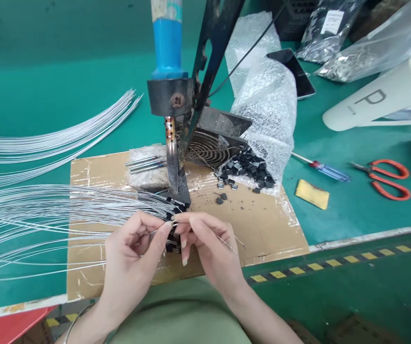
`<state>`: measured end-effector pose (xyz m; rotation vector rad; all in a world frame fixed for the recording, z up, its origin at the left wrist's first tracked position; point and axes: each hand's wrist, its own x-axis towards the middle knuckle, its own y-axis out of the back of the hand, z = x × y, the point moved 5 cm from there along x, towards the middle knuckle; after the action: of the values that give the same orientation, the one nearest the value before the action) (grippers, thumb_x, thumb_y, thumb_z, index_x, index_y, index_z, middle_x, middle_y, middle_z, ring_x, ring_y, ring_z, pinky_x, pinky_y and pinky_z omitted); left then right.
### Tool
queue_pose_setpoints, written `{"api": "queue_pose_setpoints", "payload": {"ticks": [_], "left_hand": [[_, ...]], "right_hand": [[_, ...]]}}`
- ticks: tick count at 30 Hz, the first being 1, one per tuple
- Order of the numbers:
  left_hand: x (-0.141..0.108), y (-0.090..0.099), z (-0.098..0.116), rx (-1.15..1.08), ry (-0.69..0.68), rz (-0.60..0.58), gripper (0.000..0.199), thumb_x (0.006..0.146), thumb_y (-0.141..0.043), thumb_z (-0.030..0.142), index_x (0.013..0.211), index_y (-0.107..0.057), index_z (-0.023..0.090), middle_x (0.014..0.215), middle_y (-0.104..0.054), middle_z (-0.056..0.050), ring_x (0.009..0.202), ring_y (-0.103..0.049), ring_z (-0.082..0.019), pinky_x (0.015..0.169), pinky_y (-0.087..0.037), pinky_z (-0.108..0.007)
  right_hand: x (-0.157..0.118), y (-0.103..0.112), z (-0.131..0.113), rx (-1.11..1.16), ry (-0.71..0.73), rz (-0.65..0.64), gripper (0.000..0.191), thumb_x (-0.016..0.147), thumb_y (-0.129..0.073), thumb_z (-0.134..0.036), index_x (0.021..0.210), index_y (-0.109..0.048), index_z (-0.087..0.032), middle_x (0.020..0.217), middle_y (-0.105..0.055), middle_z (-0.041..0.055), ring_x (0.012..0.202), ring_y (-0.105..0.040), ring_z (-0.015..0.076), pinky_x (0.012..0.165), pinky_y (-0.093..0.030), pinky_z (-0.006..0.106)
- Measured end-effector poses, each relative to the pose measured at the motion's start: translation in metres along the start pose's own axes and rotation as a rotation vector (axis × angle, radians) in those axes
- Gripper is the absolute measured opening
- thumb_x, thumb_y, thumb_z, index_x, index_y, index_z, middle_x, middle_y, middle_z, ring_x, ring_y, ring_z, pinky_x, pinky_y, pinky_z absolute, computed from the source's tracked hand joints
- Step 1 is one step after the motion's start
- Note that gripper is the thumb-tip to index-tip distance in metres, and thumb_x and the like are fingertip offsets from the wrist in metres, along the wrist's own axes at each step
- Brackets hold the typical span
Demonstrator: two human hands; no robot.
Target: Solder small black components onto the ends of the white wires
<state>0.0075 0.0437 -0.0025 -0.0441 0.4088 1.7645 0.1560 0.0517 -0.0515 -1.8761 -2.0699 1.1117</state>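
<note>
My left hand point(134, 258) pinches the end of a thin wire between thumb and forefinger, low over the cardboard sheet point(266, 231). Close beside it, my right hand point(210, 243) has its fingers together on a thin strand, whose ends stick out across the palm side. The fingertips of both hands nearly meet. Just behind them stands the soldering iron point(171, 162) with its blue handle point(167, 45), tip down. White wires point(98, 203) run in from the left, many ending in small black connectors point(169, 200) partly hidden by my fingers.
Loose black connectors point(248, 167) lie on bubble wrap point(270, 95) beside a round fan grille point(210, 148). Another wire bundle point(65, 138) is at the left. To the right are a screwdriver point(330, 171), a yellow sponge point(312, 193), red-handled scissors point(388, 177) and a white jug point(373, 98).
</note>
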Motion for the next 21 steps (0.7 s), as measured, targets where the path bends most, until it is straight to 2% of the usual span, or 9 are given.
{"api": "queue_pose_setpoints", "payload": {"ticks": [3,8,14,21], "left_hand": [[0.0001,-0.0002,0.0019,-0.036,0.017,0.029,0.014,0.091,-0.073,0.020,0.077,-0.072,0.019,0.065,-0.066,0.003,0.057,-0.052,-0.009,0.054,-0.040,-0.019],[0.0010,-0.0006,0.0020,-0.009,-0.056,-0.030,0.011,0.092,-0.074,0.018,0.081,-0.072,0.020,0.067,-0.066,0.003,0.058,-0.055,-0.009,0.053,-0.042,-0.018],[-0.0028,-0.0007,0.0013,0.020,-0.017,0.025,0.015,0.094,-0.071,0.021,0.079,-0.071,0.019,0.064,-0.062,0.003,0.057,-0.046,-0.009,0.052,-0.033,-0.022],[-0.0016,0.0004,-0.0050,0.090,-0.093,-0.048,0.014,0.097,-0.071,0.025,0.084,-0.071,0.020,0.066,-0.065,0.002,0.057,-0.049,-0.010,0.052,-0.034,-0.023]], "right_hand": [[-0.0003,0.0009,-0.0007,-0.034,0.002,-0.005,0.018,0.093,-0.082,-0.040,0.097,-0.090,-0.025,0.076,-0.077,0.0013,0.053,-0.066,0.0088,0.048,-0.061,0.018],[-0.0014,-0.0005,-0.0007,-0.071,0.025,0.010,0.006,0.089,-0.086,-0.030,0.091,-0.090,-0.025,0.071,-0.078,0.0000,0.047,-0.065,0.0088,0.046,-0.058,0.019],[-0.0001,-0.0013,0.0007,-0.073,-0.017,0.035,0.009,0.086,-0.089,-0.032,0.085,-0.088,-0.024,0.068,-0.077,-0.0002,0.044,-0.064,0.0098,0.044,-0.057,0.021],[0.0012,-0.0018,0.0000,-0.037,-0.038,0.029,0.011,0.086,-0.089,-0.033,0.084,-0.087,-0.023,0.067,-0.075,-0.0007,0.043,-0.062,0.0084,0.043,-0.056,0.020]]}}
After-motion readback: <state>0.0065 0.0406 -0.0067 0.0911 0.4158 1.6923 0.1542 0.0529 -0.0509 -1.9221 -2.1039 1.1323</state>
